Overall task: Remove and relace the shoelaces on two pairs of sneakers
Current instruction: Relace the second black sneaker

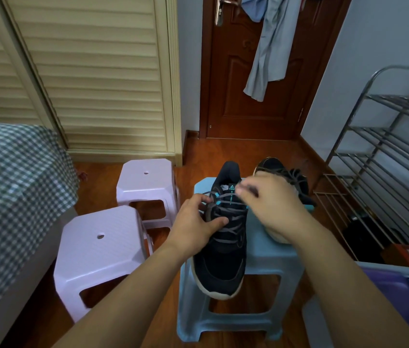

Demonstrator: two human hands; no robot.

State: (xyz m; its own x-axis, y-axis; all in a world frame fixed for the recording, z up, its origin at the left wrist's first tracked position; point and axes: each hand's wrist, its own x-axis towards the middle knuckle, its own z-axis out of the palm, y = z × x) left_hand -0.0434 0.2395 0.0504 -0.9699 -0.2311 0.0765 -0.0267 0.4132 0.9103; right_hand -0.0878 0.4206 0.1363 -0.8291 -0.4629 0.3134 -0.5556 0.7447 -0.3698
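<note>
The blue stool [268, 249] serves as my reference. On its top lies a black sneaker [221, 259], toe toward me and overhanging the near edge of the seat, heel pointing away toward the door [253, 71]. Its grey shoelace [231, 217] is threaded in crossings over the tongue, with teal eyelet loops showing near the top.

My left hand [195, 227] rests on the left side of the sneaker's upper. Its fingers are curled round a loop of the shoelace at the upper eyelets, thumb lying across the lacing. My right hand [273, 204] is raised above the right side of the stool's seat, finger and thumb pinching a strand of the same shoelace near the tongue label. The strand is blurred at the fingertips, so I cannot tell exactly where the end lies.

A second black sneaker [286, 177] sits on the far right of the stool, largely hidden behind my right hand; its sole edge shows below my wrist.

Left of the blue stool stand two lilac stools [103, 244], one behind the other. Farther left is a bed with a checked cover [15, 177]. Right of the blue stool stands a metal shoe rack [384, 156].
</note>
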